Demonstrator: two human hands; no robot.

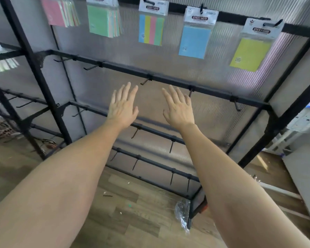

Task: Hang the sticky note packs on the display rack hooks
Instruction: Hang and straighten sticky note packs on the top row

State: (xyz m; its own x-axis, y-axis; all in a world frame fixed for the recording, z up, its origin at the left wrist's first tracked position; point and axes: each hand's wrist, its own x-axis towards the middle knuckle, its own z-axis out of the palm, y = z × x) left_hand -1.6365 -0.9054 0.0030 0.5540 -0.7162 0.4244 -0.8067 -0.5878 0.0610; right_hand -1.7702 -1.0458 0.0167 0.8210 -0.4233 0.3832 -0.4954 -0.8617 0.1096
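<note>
Sticky note packs hang from the top rail of a black display rack: a pink stack, a green stack, a striped multicolour pack, a blue pack and a yellow pack. Both my arms stretch forward in front of the rack. My left hand and my right hand are held flat with fingers straight and spread, palms away from me, holding nothing. They sit just below the second rail, whose hooks are bare.
Lower rails carry more bare hooks. A second black rack stands to the left. A crumpled clear plastic bag lies on the wooden floor by the rack's foot. A white surface is at the right.
</note>
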